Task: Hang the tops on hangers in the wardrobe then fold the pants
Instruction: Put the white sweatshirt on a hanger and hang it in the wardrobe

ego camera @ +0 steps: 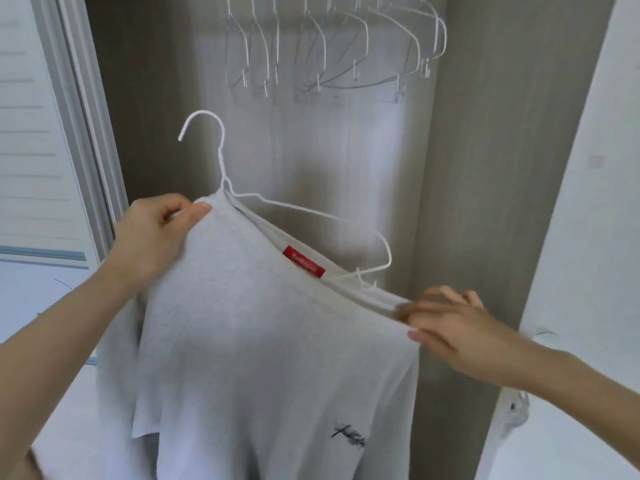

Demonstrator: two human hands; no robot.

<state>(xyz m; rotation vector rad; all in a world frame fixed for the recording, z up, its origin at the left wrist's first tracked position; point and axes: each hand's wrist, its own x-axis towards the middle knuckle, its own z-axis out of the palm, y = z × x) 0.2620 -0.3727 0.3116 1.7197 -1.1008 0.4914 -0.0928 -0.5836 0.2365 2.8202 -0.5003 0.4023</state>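
White T-shirt (277, 358) half on wire hanger (221, 168), held before the wardrobe. Left hand (156, 230) grip pinches one shoulder; right hand (450, 327) grip pinches the other, nearer the bare hanger arm. Spare hangers (332, 46) above.

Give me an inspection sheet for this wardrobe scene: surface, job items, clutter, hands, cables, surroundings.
Surface: nothing seen; the work is done in the air before the wardrobe.
Job's things: grey top with red label, partly on a white hanger; the hanger's right shoulder is bare, outside the collar. No pants in view.
Clutter: nothing seen.
Hands: left hand pinches the top's left shoulder; right hand pulls the collar's right side, blurred.
Cables: nothing seen.
Surroundings: empty hangers hang at the top of the wardrobe; sliding door on the left; white panel on the right.
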